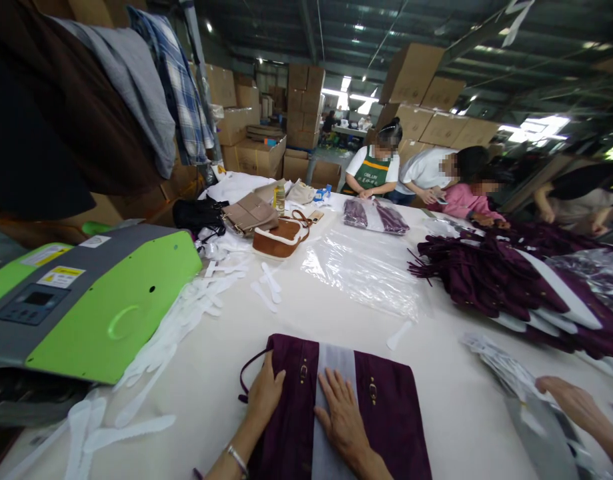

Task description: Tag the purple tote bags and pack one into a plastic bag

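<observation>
A dark purple bag (391,417) lies flat on the white table in front of me, with small brass-coloured buckles on both sides. Down its middle runs a pale grey strip (336,357). My left hand (266,390), with a bracelet at the wrist, pinches the bag's left edge near the top corner. A thin purple strap (246,373) loops out beside it. My right hand (340,413) lies flat on the grey strip, fingers spread, holding nothing. The lower end of the bag runs out of view.
Left stands a green and grey machine (116,300) beside white paper strips (181,320). Clear plastic film (361,267) lies ahead; purple bags (516,280) are heaped right. Another person's hand (571,400) touches plastic bags (506,367). Several people work across the table.
</observation>
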`<act>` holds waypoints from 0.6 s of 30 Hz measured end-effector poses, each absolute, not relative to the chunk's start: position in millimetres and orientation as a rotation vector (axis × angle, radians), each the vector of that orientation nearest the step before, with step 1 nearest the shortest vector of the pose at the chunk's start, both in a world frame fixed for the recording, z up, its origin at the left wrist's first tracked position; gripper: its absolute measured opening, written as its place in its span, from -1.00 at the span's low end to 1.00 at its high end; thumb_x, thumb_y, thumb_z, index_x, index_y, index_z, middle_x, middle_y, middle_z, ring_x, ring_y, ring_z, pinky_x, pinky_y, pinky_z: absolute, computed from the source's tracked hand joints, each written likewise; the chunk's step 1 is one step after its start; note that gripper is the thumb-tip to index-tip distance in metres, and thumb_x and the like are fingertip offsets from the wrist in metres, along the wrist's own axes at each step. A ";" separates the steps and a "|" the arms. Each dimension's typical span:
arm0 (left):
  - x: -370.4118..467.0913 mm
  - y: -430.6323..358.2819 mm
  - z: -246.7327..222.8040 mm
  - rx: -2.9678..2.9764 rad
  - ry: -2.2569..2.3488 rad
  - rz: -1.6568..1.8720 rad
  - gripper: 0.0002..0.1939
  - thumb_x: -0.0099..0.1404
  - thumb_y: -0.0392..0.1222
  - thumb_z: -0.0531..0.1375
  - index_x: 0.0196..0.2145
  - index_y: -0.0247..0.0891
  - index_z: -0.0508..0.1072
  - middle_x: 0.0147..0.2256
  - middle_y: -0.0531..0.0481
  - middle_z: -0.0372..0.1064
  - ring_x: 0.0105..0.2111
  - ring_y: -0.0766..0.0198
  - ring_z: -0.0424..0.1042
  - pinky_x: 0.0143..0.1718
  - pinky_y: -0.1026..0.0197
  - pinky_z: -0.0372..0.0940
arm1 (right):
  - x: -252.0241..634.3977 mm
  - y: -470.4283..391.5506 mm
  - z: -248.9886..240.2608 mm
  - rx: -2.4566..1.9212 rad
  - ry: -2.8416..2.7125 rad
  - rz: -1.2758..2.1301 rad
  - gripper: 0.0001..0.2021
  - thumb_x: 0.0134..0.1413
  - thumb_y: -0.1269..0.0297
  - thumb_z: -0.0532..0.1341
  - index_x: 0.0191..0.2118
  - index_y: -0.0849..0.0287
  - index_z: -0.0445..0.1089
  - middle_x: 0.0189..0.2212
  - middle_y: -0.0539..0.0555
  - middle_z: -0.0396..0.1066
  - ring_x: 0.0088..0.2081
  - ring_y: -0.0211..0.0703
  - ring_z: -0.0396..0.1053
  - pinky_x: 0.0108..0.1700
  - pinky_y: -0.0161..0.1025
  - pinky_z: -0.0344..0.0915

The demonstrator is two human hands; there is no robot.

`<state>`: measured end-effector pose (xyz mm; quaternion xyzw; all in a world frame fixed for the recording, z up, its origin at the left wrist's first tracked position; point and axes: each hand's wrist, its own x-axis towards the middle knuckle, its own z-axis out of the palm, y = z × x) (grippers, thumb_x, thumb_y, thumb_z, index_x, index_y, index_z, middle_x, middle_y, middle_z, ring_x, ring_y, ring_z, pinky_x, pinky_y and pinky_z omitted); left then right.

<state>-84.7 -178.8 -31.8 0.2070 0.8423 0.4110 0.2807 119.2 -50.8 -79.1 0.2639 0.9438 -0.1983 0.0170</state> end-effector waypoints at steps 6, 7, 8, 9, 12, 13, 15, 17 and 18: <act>-125.9 -182.0 -56.2 0.688 2.032 1.174 -0.45 0.19 -0.03 0.13 0.09 -0.35 0.30 0.04 -0.20 0.44 0.00 0.12 0.45 0.09 0.14 0.28 | 120.2 -48.4 -86.6 0.841 2.929 -0.678 -0.41 0.27 0.04 0.06 0.37 -0.09 -0.04 0.38 -0.04 -0.13 0.40 0.07 -0.21 0.38 0.17 -0.17; -127.0 -178.6 -52.7 0.684 2.092 1.162 -0.47 0.19 0.02 0.14 0.06 -0.32 0.33 0.01 -0.18 0.45 -0.01 0.10 0.45 0.08 0.12 0.28 | 119.9 -48.9 -85.9 0.842 2.935 -0.691 -0.41 0.27 0.05 0.06 0.37 -0.10 -0.04 0.38 -0.04 -0.13 0.40 0.07 -0.21 0.38 0.17 -0.18; -125.9 -173.2 -49.1 0.669 2.176 1.149 -0.47 0.20 0.07 0.14 0.03 -0.30 0.35 0.00 -0.18 0.45 -0.01 0.08 0.44 0.10 0.09 0.27 | 119.9 -49.5 -85.1 0.843 2.941 -0.701 -0.41 0.27 0.05 0.06 0.37 -0.10 -0.05 0.39 -0.04 -0.14 0.40 0.08 -0.22 0.38 0.18 -0.19; -123.1 -166.5 -46.3 0.650 2.257 1.138 -0.48 0.22 0.11 0.12 0.01 -0.30 0.36 0.01 -0.20 0.44 0.02 0.05 0.42 0.12 0.06 0.25 | 120.2 -49.9 -84.5 0.844 2.944 -0.706 -0.41 0.27 0.06 0.06 0.37 -0.11 -0.06 0.39 -0.05 -0.15 0.40 0.08 -0.22 0.38 0.19 -0.19; -113.0 -147.7 -47.3 0.590 2.397 1.127 -0.53 0.30 0.07 -0.02 -0.04 -0.34 0.35 0.01 -0.33 0.41 0.08 -0.06 0.37 0.16 -0.07 0.19 | 123.9 -47.8 -91.0 0.832 2.975 -0.685 -0.35 0.25 0.07 0.10 0.38 -0.14 -0.15 0.39 -0.06 -0.21 0.39 0.11 -0.23 0.37 0.21 -0.15; -112.0 -143.9 -51.2 0.573 2.412 1.130 -0.55 0.32 0.04 -0.07 -0.06 -0.34 0.35 -0.01 -0.35 0.42 0.07 -0.08 0.38 0.15 -0.10 0.20 | 125.6 -45.5 -97.9 0.815 3.005 -0.666 -0.32 0.24 0.06 0.11 0.38 -0.16 -0.18 0.39 -0.06 -0.22 0.39 0.13 -0.20 0.36 0.22 -0.10; -116.3 -140.5 -63.6 0.547 2.417 1.127 -0.59 0.32 -0.01 -0.11 -0.10 -0.30 0.36 -0.07 -0.30 0.47 0.02 -0.08 0.43 0.11 -0.11 0.25 | 128.1 -38.5 -119.9 0.756 3.099 -0.605 -0.26 0.20 0.01 0.15 0.38 -0.20 -0.24 0.37 -0.05 -0.17 0.36 0.18 -0.10 0.31 0.24 0.05; -127.8 -141.0 -77.9 0.546 2.402 1.070 -0.61 0.32 0.03 -0.11 -0.15 -0.22 0.37 -0.10 -0.20 0.50 -0.02 -0.03 0.46 0.09 -0.05 0.29 | 127.3 -31.3 -149.6 0.694 3.208 -0.516 -0.23 0.17 -0.04 0.17 0.37 -0.27 -0.28 0.32 -0.04 -0.04 0.29 0.21 0.08 0.21 0.23 0.24; -134.6 -142.1 -83.7 0.565 2.398 1.032 -0.60 0.32 0.05 -0.12 -0.17 -0.20 0.38 -0.11 -0.18 0.51 -0.02 -0.03 0.47 0.08 -0.03 0.31 | 125.3 -29.0 -165.1 0.692 3.256 -0.469 -0.25 0.18 -0.05 0.16 0.35 -0.31 -0.27 0.28 -0.05 0.04 0.23 0.20 0.18 0.15 0.19 0.32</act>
